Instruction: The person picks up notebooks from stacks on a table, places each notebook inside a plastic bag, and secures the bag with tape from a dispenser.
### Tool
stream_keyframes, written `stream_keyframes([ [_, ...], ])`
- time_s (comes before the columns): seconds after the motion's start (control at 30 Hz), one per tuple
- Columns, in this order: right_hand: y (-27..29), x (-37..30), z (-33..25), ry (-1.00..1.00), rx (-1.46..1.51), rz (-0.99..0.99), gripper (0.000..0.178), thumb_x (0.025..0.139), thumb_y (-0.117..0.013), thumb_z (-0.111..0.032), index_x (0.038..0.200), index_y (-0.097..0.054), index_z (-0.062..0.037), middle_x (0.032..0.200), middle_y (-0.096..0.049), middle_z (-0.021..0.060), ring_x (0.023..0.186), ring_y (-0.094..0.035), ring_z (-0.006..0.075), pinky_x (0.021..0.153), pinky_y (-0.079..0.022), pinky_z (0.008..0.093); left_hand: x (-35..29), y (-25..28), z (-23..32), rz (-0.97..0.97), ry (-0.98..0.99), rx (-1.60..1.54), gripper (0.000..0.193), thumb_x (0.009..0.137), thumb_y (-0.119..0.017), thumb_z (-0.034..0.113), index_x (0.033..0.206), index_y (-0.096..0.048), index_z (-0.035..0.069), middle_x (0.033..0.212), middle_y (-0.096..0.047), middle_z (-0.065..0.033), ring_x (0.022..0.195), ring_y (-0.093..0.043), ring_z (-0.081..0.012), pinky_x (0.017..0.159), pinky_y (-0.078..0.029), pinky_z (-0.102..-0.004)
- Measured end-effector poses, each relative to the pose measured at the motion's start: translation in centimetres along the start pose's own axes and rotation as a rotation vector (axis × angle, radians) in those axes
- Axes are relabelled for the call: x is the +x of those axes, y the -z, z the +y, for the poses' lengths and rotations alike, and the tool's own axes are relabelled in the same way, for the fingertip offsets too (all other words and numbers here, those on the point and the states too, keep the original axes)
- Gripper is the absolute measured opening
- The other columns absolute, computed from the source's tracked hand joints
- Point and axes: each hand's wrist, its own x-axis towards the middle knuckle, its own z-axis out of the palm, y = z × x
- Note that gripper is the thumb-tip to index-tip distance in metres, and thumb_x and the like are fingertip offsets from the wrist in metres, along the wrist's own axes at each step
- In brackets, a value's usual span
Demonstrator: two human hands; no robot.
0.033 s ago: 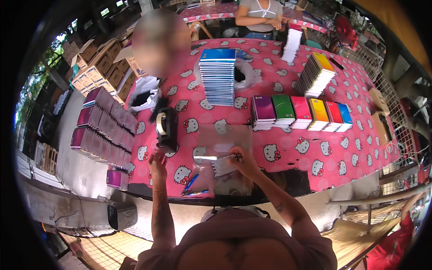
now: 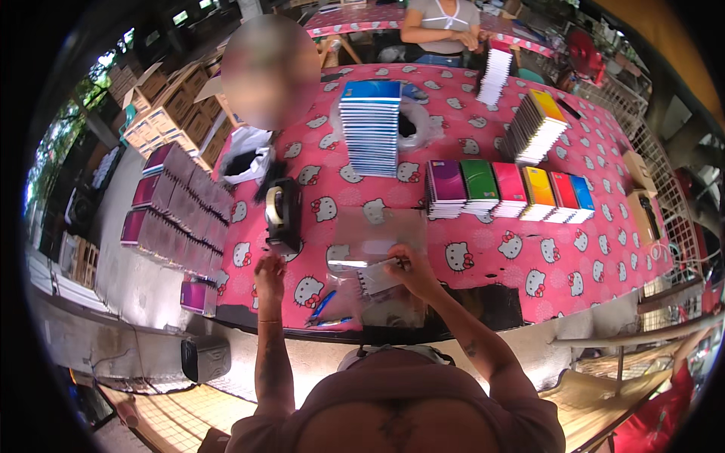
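Observation:
A small spiral notebook (image 2: 380, 278) with white pages lies tilted on clear plastic film (image 2: 393, 226) at the table's near edge. My right hand (image 2: 410, 270) pinches the notebook's right end. My left hand (image 2: 269, 278) is raised just before the near end of a black tape dispenser (image 2: 284, 219), its fingers curled together. Whatever those fingers may hold is too small to make out. Between my hands, nearer to me, lie a blue pen-like tool (image 2: 324, 304) and another slim blue tool (image 2: 334, 322).
A tall stack of blue notebooks (image 2: 369, 132) stands mid-table. To its right are a row of coloured notebooks (image 2: 478, 181) and a yellow-topped stack (image 2: 535, 124). Purple notebook stacks (image 2: 170, 200) line the left edge. A person (image 2: 444, 34) works across the table; cartons (image 2: 177, 106) stand far left.
My left hand has drawn slightly back toward me from the tape dispenser. The whole view has shifted a little; my right hand stays on the notebook.

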Motion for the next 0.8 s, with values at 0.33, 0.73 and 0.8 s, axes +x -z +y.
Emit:
stream_keyframes([
  [0.33, 0.6, -0.3, 1.1, 0.037, 0.071, 0.011, 0.035, 0.089, -0.071, -0.006, 0.118, -0.053, -0.0045, 0.106, -0.061, 0.0043, 0.093, -0.057, 0.0094, 0.079, -0.048, 0.0250, -4.5, -13.1, 9.1, -0.713, -0.830, 1.203, 0.010, 0.084, -0.068, 0.012, 0.091, -0.069, 0.004, 0.079, -0.068, -0.0157, 0.066, -0.069, -0.0301, 0.059, -0.054, -0.0376],
  [0.73, -0.3, 0.5, 1.3, -0.035, 0.352, -0.149, 0.040, 0.094, -0.070, -0.014, 0.129, -0.053, -0.0070, 0.115, -0.060, 0.0045, 0.105, -0.055, 0.0112, 0.090, -0.044, 0.0281, -0.9, -14.9, -5.0, -1.362, 0.468, 0.761, 0.027, 0.078, -0.064, 0.004, 0.105, -0.065, 0.003, 0.091, -0.064, -0.0039, 0.082, -0.058, -0.0115, 0.068, -0.046, -0.0257],
  [0.8, -0.9, -0.2, 1.9, -0.040, 0.406, -0.075, 0.040, 0.095, -0.068, -0.015, 0.132, -0.052, -0.0081, 0.118, -0.057, 0.0037, 0.105, -0.053, 0.0111, 0.091, -0.043, 0.0270, -3.4, -13.2, -5.9, -1.135, 0.392, 0.475, 0.028, 0.081, -0.065, 0.006, 0.109, -0.063, 0.001, 0.091, -0.064, -0.0040, 0.082, -0.058, -0.0120, 0.072, -0.047, -0.0257],
])
